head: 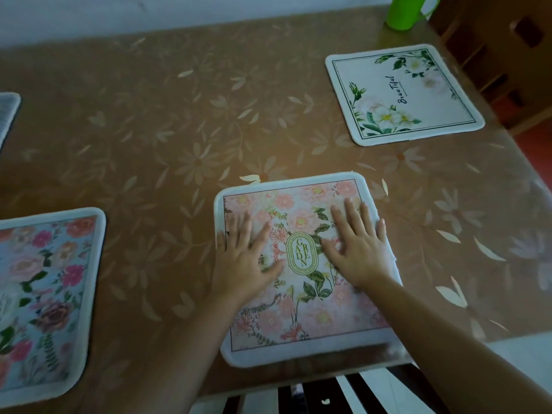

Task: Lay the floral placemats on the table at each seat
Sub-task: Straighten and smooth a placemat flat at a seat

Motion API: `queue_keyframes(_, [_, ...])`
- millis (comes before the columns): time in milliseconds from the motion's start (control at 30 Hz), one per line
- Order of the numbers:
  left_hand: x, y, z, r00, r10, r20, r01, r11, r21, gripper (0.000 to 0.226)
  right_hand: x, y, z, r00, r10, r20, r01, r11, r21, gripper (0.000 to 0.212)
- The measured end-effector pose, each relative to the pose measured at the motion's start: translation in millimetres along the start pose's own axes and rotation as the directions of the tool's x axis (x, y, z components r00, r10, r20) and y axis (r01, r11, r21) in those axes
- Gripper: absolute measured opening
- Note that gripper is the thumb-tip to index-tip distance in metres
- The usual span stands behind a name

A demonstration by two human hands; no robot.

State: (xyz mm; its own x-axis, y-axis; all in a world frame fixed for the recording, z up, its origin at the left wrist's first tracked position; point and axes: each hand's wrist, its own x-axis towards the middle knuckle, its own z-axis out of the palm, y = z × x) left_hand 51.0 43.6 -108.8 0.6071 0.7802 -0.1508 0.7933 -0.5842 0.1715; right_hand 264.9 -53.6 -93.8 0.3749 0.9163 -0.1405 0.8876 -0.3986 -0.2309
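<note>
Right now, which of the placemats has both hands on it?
The pink placemat marked GARDEN: the left hand and right hand lie flat on it. The white placemat and blue placemat lie untouched.

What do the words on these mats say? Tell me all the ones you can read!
"GARDEN": in the gold oval in the middle of the pink mat.
"Beautiful": on the white mat, written sideways.
A tiny line beside "Beautiful": too small to read.
Blue mat and green cup: no words show.
</note>
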Motion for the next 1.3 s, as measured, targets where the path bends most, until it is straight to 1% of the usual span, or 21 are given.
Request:
queue_keyframes(133, [-37, 5, 4, 0.995, 0.096, 0.039, -0.097, 0.994, 0.051, 0.075, -50, 3, 2, 0.999, 0.009, 0.041, -0.009, 1.000, 0.003, 0.067])
queue_keyframes(333, [-85, 20, 5, 0.990, 0.118, 0.073, -0.123, 0.990, 0.067, 0.076, -99, -19, 15, 0.994, 0.072, 0.082, -0.071, 0.997, -0.006, 0.069])
queue_keyframes(433, [-100, 22, 2, 0.984, 0.155, 0.087, -0.159, 0.987, 0.035, 0.074, -112, -34, 22, 0.993, 0.077, 0.088, -0.074, 0.997, -0.036, 0.066])
queue_keyframes(500, [-110, 20, 1, 0.971, 0.208, 0.119, -0.213, 0.976, 0.035, 0.072, -115, -45, 22, 0.990, 0.086, 0.112, -0.083, 0.996, -0.032, 0.066])
queue_keyframes(600, [-126, 7, -3, 0.949, 0.281, 0.139, -0.280, 0.960, -0.028, 0.069, -120, -69, 18, 0.990, 0.036, 0.137, -0.042, 0.998, 0.043, 0.066])
queue_keyframes(667, [-139, -8, -13, 0.939, 0.326, 0.105, -0.324, 0.945, -0.041, 0.068, -125, -91, 12, 0.991, -0.008, 0.131, -0.007, 0.993, 0.115, 0.065])
queue_keyframes(767, [-161, -37, -35, 0.927, 0.374, 0.029, -0.374, 0.928, -0.002, 0.064, -136, -128, 3, 0.996, -0.046, 0.073, 0.037, 0.992, 0.122, 0.066])
queue_keyframes(833, [-176, -59, -50, 0.934, 0.355, -0.033, -0.355, 0.935, 0.005, 0.063, -143, -156, -2, 0.997, -0.065, 0.041, 0.059, 0.989, 0.133, 0.065])
queue_keyframes(1000, [-215, -120, -88, 0.973, 0.166, -0.162, -0.175, 0.983, -0.045, 0.059, -169, -232, -10, 0.994, -0.102, -0.031, 0.105, 0.986, 0.127, 0.061])
queue_keyframes(1167, [-256, -185, -118, 0.965, 0.041, -0.259, -0.067, 0.994, -0.092, 0.055, -193, -302, -13, 0.986, -0.132, -0.105, 0.147, 0.977, 0.154, 0.057])
queue_keyframes(1300, [-289, -234, -129, 0.955, -0.035, -0.296, 0.003, 0.994, -0.108, 0.055, -207, -357, -10, 0.981, -0.160, -0.114, 0.174, 0.977, 0.124, 0.057])
